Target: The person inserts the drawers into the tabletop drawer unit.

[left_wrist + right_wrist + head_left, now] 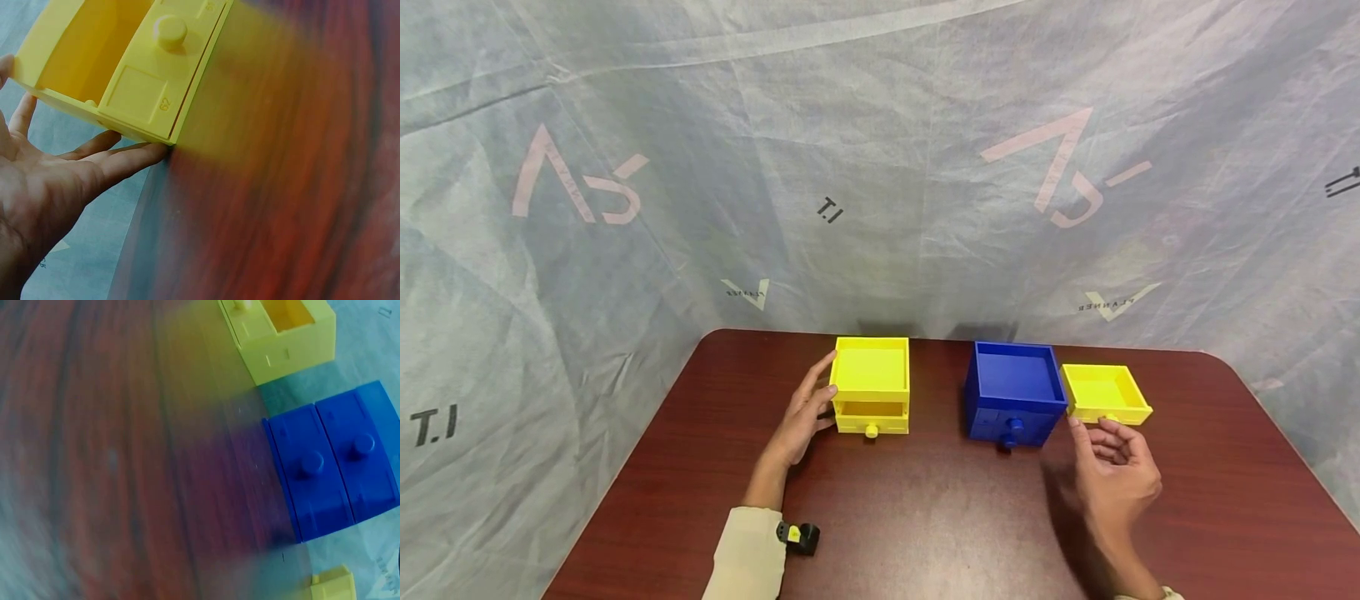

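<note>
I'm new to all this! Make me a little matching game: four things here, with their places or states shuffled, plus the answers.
Things
1. Yellow box-shaped cabinet
2. Blue box-shaped cabinet
3. Loose yellow open-topped drawer
4. Left hand

Places or states
A. At the row's right end
B. Touching the yellow cabinet's side
C. Upper slot open
D. Between two yellow pieces

Pairs: 1-C; 2-D; 3-A; 4-B

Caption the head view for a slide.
Left hand touches a yellow cabinet; right hand near a loose yellow drawer, blue cabinet between.
</note>
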